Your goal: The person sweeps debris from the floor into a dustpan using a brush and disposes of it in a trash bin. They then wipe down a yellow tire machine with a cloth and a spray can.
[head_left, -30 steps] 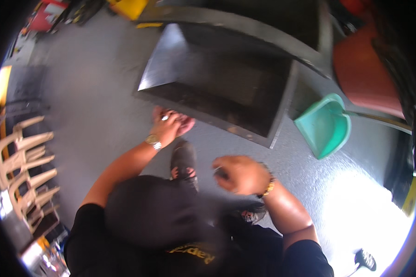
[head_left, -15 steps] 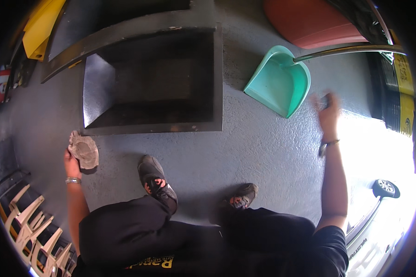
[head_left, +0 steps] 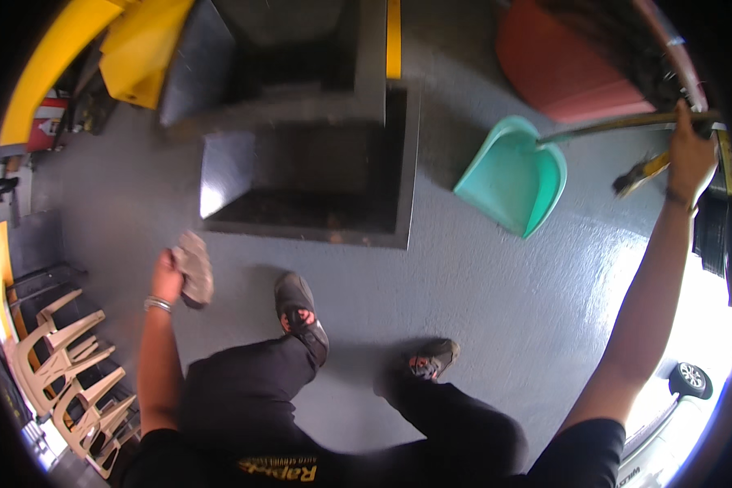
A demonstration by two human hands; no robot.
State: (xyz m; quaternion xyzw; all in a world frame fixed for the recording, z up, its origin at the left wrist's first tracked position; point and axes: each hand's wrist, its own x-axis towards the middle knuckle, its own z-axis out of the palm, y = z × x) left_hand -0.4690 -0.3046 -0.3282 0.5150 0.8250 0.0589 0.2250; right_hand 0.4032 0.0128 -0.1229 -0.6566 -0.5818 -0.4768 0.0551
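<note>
My left hand (head_left: pixel 167 276) is closed on a crumpled greyish-beige cloth (head_left: pixel 193 264), left of the front corner of a dark metal bin (head_left: pixel 301 237). A second dark box (head_left: pixel 309 110) overlaps that bin's back. Out at the upper right, my right hand (head_left: pixel 691 154) is raised by the long handle of a mint-green dustpan (head_left: pixel 504 179). A yellow-handled brush with dark bristles (head_left: pixel 630 180) angles out beside this hand; whether my fingers grip it or the dustpan's handle is unclear.
My shoes (head_left: pixel 301 321) stand on grey floor below the bin. Stacked beige plastic chairs (head_left: pixel 81 358) are at left, a yellow object (head_left: pixel 138 49) at upper left, a red container (head_left: pixel 561 57) at upper right. A white vehicle's wheel (head_left: pixel 690 378) shows at lower right.
My right hand has swung up and rightward to the dustpan handle, and the brush has come into sight beside it. The cloth shows in my left hand, which has moved leftward since the earliest frame.
</note>
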